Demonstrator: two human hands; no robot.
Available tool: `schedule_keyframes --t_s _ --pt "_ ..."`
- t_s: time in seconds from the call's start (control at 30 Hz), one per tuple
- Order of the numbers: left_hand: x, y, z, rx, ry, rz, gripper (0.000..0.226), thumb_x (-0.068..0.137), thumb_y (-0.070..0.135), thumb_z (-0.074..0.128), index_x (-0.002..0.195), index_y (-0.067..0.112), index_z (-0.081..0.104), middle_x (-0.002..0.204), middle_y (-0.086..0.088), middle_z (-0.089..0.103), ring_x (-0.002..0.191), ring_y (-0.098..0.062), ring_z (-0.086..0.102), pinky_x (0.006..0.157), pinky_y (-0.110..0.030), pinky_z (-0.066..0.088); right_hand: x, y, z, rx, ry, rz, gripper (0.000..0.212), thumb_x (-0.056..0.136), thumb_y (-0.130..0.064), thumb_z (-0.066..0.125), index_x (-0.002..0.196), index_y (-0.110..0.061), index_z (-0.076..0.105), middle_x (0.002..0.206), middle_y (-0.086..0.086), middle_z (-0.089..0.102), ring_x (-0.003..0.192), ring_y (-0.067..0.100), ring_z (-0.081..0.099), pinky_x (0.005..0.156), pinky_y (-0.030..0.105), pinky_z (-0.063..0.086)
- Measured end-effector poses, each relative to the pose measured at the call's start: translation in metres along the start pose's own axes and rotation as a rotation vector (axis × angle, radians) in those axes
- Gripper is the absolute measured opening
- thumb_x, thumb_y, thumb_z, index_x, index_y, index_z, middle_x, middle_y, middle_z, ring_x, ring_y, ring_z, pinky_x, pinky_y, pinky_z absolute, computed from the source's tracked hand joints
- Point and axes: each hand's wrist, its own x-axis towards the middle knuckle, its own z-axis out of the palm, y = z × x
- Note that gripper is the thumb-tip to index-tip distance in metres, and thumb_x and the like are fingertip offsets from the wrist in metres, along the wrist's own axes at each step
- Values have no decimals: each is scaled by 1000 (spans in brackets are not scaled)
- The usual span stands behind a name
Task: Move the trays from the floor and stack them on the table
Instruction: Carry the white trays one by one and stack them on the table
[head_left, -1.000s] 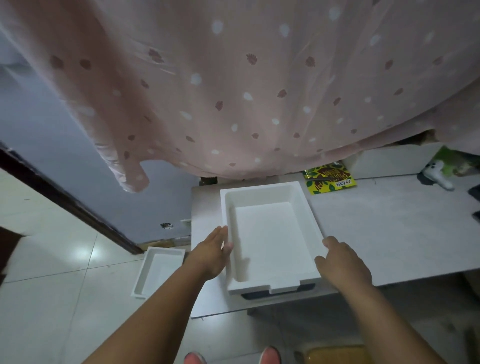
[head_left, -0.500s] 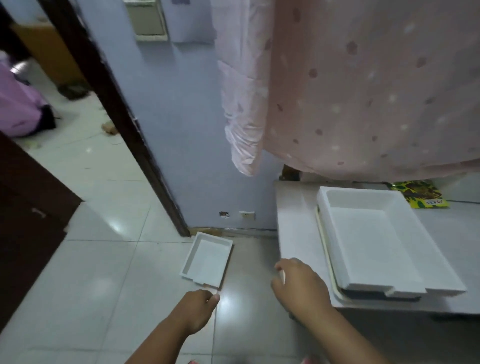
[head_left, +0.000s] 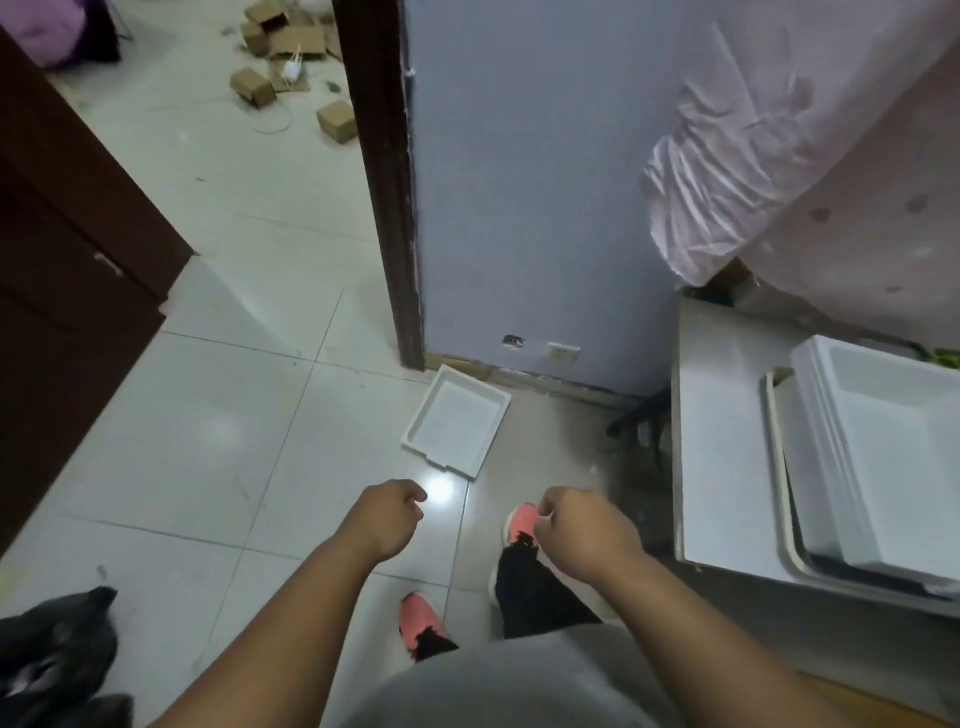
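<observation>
Fingers (head_left: 410, 500) of the left hand (head_left: 387, 522) were curled loosely inward, a half-closed fist with nothing in it; the hand hung over the floor (head_left: 208, 441), palm down. Farther left, a dark wooden door (head_left: 67, 270) stood at the frame's edge, and dark bags (head_left: 52, 654) lay on the floor in the lower left corner. Small cardboard boxes (head_left: 291, 57) were scattered on the tiles beyond the doorway, past a dark door frame (head_left: 389, 208). One white tray (head_left: 454, 422) lay flat on the floor, open side up, its far corner near the foot of the pale blue wall (head_left: 519, 182) and just beside the door frame. It sat ahead of both hands, apart from them, nearer the left. Below, two coral-pink shoes (head_left: 420, 618) and a dark trouser leg (head_left: 535, 592) showed on the tiles. Right hand (head_left: 584, 535) also hung empty, fingers (head_left: 545, 512) bent into a loose fist, over the forward shoe. To its right stood the white tabletop (head_left: 722, 467), corner toward the wall. On it sat a white tray stack (head_left: 893, 457), the top tray open side up over a cream-rimmed one beneath; how many lay under could not be told, since the stack ran out of view at the right edge. A pink spotted curtain (head_left: 805, 156) hung over the tabletop's far end.
</observation>
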Motion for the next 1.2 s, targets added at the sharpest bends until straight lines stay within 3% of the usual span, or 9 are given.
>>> schedule_keyframes --t_s 0.27,0.43,0.53,0.6,0.7,0.9,0.97,1.07,1.2 --pt "67 -5 -15 17 -50 -53 35 99 8 41 128 13 62 124 -8 66 109 -24 63 95 -33 53 107 -19 22 96 -159 74 21 85 -32 54 95 -24 70 105 0 71 95 22 65 84 34 54" --pt "159 -34 -17 -23 -17 -174 36 97 6 42 124 12 64 123 -10 68 108 -23 64 92 -28 50 221 -24 74 134 -391 88 24 93 -27 55 85 -12 71 97 5 72 89 21 66 84 33 53" --pt "219 -54 -1 -64 -19 -248 34 96 7 45 121 13 66 122 -9 68 108 -24 64 95 -30 50 291 -14 116 224 -502 167 25 90 -22 56 82 -3 71 88 12 73 77 21 66 76 35 55" --pt "264 -69 20 -118 -23 -307 32 94 14 49 120 17 67 121 -6 68 107 -23 65 97 -33 51 337 -6 144 383 -511 295 25 90 -14 53 91 3 71 79 13 70 66 20 62 60 30 54" --pt "342 -96 59 -232 -25 -353 31 93 21 53 122 19 66 120 -6 69 104 -22 64 92 -33 53 417 4 193 508 -457 444 18 91 -10 52 86 -6 69 78 10 69 57 18 60 44 21 42" --pt "503 -163 125 -131 79 -370 47 99 23 45 145 10 45 147 -11 49 133 -29 47 108 -34 36 571 45 305 551 -341 558 9 82 -15 67 80 -7 64 86 19 71 76 37 71 70 42 60" --pt "553 -189 144 -91 147 -366 45 97 19 47 141 7 46 143 -14 52 125 -31 51 101 -35 40 612 59 337 614 -350 600 10 89 -15 65 86 -5 64 95 20 73 83 36 73 63 42 59" --pt "613 -218 160 -49 234 -385 34 94 18 50 125 6 49 125 -16 58 107 -33 55 78 -37 41 656 79 362 720 -359 606 15 93 -18 63 96 -4 66 90 16 71 80 30 72 60 36 58" --pt "651 -236 165 163 198 -349 26 91 21 47 111 7 55 112 -16 61 100 -37 57 78 -41 48 673 100 371 866 -328 622 17 96 -18 59 106 -7 67 96 13 72 93 33 74 62 35 59"
